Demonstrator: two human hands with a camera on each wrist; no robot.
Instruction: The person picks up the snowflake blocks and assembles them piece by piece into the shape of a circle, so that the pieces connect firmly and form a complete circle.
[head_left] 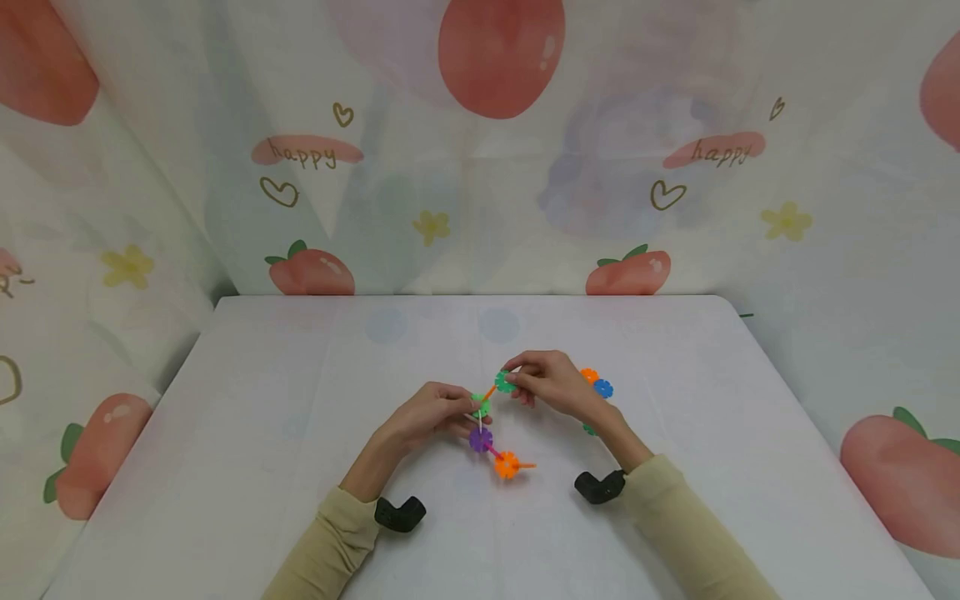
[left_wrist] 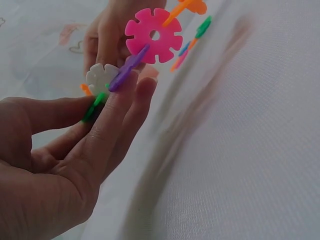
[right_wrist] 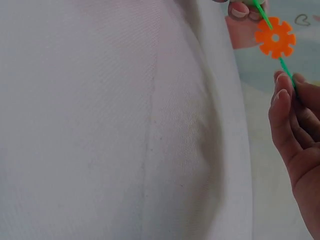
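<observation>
A chain of slotted plastic snowflake discs runs between the two hands above the table. The left hand (head_left: 423,414) pinches a bright green disc (left_wrist: 92,109) between thumb and fingers. From there hang a white disc (left_wrist: 100,77), a purple disc (head_left: 481,439), a pink disc (left_wrist: 145,42) and an orange disc (head_left: 507,465), with another orange piece (head_left: 528,466) edge-on at the end. On the other side, an orange disc (right_wrist: 285,37) links to a darker green disc (head_left: 504,382), which the right hand (head_left: 555,382) pinches by its edge.
Behind the right wrist lie loose discs: orange (head_left: 589,376), blue (head_left: 603,388) and a partly hidden green one (head_left: 589,430). A white cloth covers the table (head_left: 300,375); a printed curtain (head_left: 480,183) stands at its back edge. Black devices (head_left: 401,514) sit at both wrists.
</observation>
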